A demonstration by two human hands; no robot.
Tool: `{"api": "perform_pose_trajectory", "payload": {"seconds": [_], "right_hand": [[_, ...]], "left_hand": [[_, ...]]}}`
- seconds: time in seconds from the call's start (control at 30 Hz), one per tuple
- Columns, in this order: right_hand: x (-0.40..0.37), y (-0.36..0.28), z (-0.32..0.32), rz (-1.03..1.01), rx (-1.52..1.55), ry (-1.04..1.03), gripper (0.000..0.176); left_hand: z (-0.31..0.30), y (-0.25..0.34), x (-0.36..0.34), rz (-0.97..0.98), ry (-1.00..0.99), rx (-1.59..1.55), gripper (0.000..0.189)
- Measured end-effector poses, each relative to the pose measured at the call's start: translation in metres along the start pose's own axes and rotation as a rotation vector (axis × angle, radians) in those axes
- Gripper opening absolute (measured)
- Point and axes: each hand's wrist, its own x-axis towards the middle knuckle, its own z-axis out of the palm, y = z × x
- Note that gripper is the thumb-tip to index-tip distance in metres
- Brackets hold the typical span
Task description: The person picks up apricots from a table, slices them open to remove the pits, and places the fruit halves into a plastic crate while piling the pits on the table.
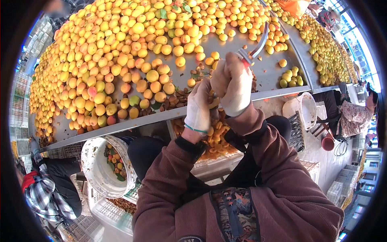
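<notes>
My right hand point(234, 82), in a white glove, is closed round the handle of a curved knife point(261, 43). Its blade points up and away, over the metal table, and a bit of red shows near the fist. Close beside it, my gloved left hand point(197, 109) has its fingers curled in. A yellow-orange piece of apricot point(213, 103) shows at those fingers, mostly hidden. Both hands are at the table's near edge. Below them, orange apricot halves point(219, 139) fill a crate between my knees. Brown pits point(176, 101) lie on the table just left of my hands.
Whole apricots point(100, 52) heap across the metal table point(264, 66). A few greenish apricots point(291, 77) sit at right. A white bucket point(89, 163) with fruit stands at lower left, another bucket point(308, 109) at right. People sit on both sides, one in a checked shirt point(42, 197).
</notes>
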Motion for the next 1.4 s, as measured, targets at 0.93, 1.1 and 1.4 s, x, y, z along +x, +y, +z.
{"api": "perform_pose_trajectory", "payload": {"seconds": [0.93, 1.1, 1.4], "right_hand": [[0.011, 0.007, -0.033, 0.188, 0.097, -0.441, 0.042], [0.016, 0.009, -0.036, 0.273, 0.168, -0.512, 0.040], [0.025, 0.011, -0.031, 0.290, 0.369, -0.311, 0.040]], "left_hand": [[-0.010, 0.000, 0.002, -1.103, -0.407, -1.331, 0.035], [-0.009, -0.015, -0.003, -1.047, -0.549, -1.526, 0.039], [0.000, 0.008, 0.007, -1.062, -0.114, -1.102, 0.030]]}}
